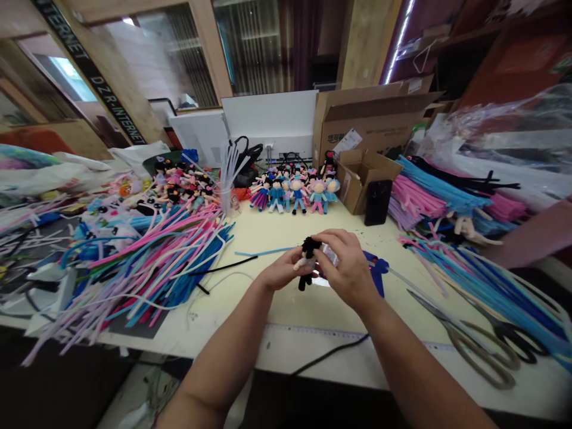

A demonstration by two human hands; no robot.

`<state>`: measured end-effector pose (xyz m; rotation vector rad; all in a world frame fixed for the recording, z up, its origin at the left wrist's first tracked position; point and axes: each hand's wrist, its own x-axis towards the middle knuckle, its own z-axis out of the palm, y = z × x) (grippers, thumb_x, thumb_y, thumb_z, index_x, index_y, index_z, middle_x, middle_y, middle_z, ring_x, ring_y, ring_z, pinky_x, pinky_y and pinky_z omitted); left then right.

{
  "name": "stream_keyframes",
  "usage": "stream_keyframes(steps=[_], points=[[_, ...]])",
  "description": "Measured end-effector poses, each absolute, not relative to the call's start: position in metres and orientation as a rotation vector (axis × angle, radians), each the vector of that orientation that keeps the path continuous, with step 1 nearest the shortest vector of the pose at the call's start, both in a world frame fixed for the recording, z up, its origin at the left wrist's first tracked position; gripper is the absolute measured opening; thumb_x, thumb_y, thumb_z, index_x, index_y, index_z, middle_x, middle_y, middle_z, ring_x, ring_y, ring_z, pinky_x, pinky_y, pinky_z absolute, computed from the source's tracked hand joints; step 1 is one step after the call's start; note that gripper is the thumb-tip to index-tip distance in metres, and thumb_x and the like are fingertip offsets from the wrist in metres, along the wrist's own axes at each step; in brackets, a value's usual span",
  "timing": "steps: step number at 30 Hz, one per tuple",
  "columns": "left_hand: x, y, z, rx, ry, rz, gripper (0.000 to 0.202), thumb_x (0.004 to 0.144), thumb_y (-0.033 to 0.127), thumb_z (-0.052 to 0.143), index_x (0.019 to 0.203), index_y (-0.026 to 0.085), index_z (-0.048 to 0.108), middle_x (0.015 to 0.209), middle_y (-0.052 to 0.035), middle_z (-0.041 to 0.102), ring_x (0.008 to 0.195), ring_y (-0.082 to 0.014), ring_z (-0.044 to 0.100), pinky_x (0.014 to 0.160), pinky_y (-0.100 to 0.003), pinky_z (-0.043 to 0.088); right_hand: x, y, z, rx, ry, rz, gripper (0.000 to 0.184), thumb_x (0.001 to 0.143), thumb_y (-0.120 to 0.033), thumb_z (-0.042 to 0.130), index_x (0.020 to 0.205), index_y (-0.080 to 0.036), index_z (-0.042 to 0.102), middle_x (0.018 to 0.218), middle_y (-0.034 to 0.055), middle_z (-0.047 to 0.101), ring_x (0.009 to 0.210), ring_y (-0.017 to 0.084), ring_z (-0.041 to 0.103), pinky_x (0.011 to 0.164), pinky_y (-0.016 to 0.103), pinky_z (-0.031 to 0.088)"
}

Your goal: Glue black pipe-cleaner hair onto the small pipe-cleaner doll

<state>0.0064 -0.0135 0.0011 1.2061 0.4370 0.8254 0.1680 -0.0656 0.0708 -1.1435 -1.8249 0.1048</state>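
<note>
My left hand (280, 273) and my right hand (346, 268) meet above the middle of the pale yellow table (286, 310). Both are closed on a small pipe-cleaner doll (307, 257) with black hair and black legs. The left fingers pinch its body from the left. From the right, my other hand's fingers wrap over its top, with something clear and shiny between them. A blue glue gun (376, 271) lies just behind my right hand.
A big heap of coloured pipe cleaners (147, 268) covers the left side, more bundles (469, 262) the right. Finished dolls (292, 190) stand at the back by open cardboard boxes (366, 137). Two pairs of scissors (487, 339) lie front right. A black phone (378, 202) stands upright.
</note>
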Motion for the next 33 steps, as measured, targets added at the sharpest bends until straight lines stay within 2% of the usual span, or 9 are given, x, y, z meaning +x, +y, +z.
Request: stream_keyframes(steps=[5, 9, 12, 19, 24, 33], points=[[0.007, -0.012, -0.001, 1.207, 0.485, 0.857, 0.037, 0.070, 0.028, 0.078, 0.102, 0.016, 0.064, 0.092, -0.0052, 0.066, 0.086, -0.0192, 0.063, 0.081, -0.035, 0.050, 0.168, -0.058, 0.068, -1.152, -1.751, 0.182, 0.023, 0.083, -0.024, 0.064, 0.105, -0.018, 0.064, 0.106, 0.0100, 0.064, 0.104, 0.026, 0.055, 0.091, 0.044, 0.045], [0.004, -0.016, 0.006, 1.082, 0.358, 0.796, 0.045, 0.070, 0.032, 0.077, 0.109, 0.016, 0.064, 0.095, -0.0104, 0.067, 0.086, -0.0251, 0.066, 0.082, -0.044, 0.050, 0.170, -0.049, 0.062, -1.094, -1.611, 0.382, 0.022, 0.087, -0.024, 0.056, 0.108, -0.021, 0.062, 0.107, 0.0079, 0.064, 0.101, 0.023, 0.059, 0.085, 0.040, 0.049], [0.000, -0.017, 0.008, 0.969, 0.288, 0.764, 0.056, 0.067, 0.030, 0.076, 0.119, 0.017, 0.060, 0.097, -0.0116, 0.067, 0.085, -0.0257, 0.067, 0.079, -0.047, 0.053, 0.170, -0.044, 0.054, -1.070, -1.500, 0.501, 0.023, 0.090, -0.023, 0.051, 0.110, -0.021, 0.062, 0.104, 0.0069, 0.066, 0.097, 0.020, 0.062, 0.083, 0.037, 0.049], [0.000, -0.014, 0.003, 0.906, 0.318, 0.726, 0.063, 0.067, 0.029, 0.070, 0.127, 0.015, 0.055, 0.093, -0.0115, 0.067, 0.077, -0.0230, 0.067, 0.068, -0.043, 0.057, 0.172, -0.041, 0.036, -1.050, -1.455, 0.449, 0.019, 0.092, -0.022, 0.050, 0.102, -0.020, 0.066, 0.097, 0.0060, 0.065, 0.094, 0.019, 0.061, 0.082, 0.035, 0.048], [0.006, -0.014, 0.002, 0.923, 0.351, 0.701, 0.058, 0.068, 0.029, 0.069, 0.121, 0.011, 0.056, 0.089, -0.0138, 0.069, 0.071, -0.0238, 0.067, 0.063, -0.041, 0.057, 0.176, -0.043, 0.034, -1.024, -1.545, 0.298, 0.021, 0.092, -0.019, 0.049, 0.103, -0.021, 0.067, 0.099, 0.0068, 0.063, 0.098, 0.021, 0.057, 0.087, 0.038, 0.045], [0.007, -0.016, 0.005, 1.018, 0.389, 0.660, 0.035, 0.070, 0.028, 0.068, 0.099, 0.011, 0.058, 0.074, -0.0107, 0.069, 0.063, -0.0238, 0.067, 0.061, -0.037, 0.054, 0.176, -0.043, 0.033, -1.076, -1.684, 0.176, 0.019, 0.091, -0.016, 0.048, 0.098, -0.019, 0.065, 0.094, 0.0075, 0.064, 0.093, 0.022, 0.056, 0.085, 0.040, 0.044]])
